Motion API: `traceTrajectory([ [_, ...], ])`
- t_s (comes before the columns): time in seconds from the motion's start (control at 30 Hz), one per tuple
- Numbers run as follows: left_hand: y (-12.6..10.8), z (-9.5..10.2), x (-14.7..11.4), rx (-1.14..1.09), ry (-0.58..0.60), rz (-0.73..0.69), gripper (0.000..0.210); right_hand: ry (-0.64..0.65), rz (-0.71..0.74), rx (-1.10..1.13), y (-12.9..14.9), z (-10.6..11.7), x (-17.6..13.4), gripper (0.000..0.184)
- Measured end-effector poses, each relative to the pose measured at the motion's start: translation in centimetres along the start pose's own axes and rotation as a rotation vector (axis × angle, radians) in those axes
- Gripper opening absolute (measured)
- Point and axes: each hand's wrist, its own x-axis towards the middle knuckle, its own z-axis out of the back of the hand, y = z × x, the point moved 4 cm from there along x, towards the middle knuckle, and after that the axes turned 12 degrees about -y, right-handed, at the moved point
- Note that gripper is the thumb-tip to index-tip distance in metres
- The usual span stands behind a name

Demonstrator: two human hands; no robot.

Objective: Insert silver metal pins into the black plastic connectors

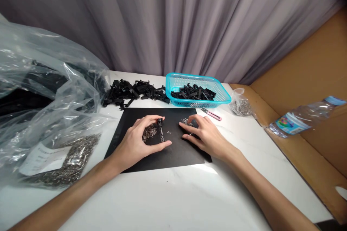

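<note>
My left hand (138, 137) holds a narrow black plastic part (161, 130) upright between thumb and fingertips, above a black mat (168, 155). Behind it, partly covered by the hand, lies a pile of small bent metal pieces (150, 133). One loose bent metal piece (168, 132) rests on the mat between my hands. My right hand (204, 135) is at a smaller heap of shiny metal pieces (185, 121), its fingers curved. A thin pale metal piece (190, 134) shows between its thumb and forefinger; its full shape is hidden.
A blue basket (199, 75) of black parts stands behind the mat, beside loose black parts (135, 90). A pink-handled cutter (213, 114) lies near it. Bags (67, 158) crowd the left; a small bag (240, 106) and a bottle (303, 117) are right.
</note>
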Motion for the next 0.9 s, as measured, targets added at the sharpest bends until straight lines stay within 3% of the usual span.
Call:
traceTrajectory([
  [0.13,0.0,-0.1,0.0,0.002,0.009,-0.001,0.07,0.023,0.027,-0.032,0.1,-0.2,0.0,0.042],
  [0.37,0.0,-0.1,0.0,-0.009,0.015,0.011,0.07,-0.106,-0.021,0.033,-0.4,-0.4,0.2,0.022],
  [0.6,-0.2,-0.4,-0.2,0.022,0.066,-0.08,0.069,-0.167,-0.182,0.296,-0.4,0.0,0.3,0.013],
  [0.9,-1.7,-1.3,-0.3,0.106,0.152,-0.238,0.068,-0.172,-0.366,0.445,-0.5,-0.4,0.4,0.025],
])
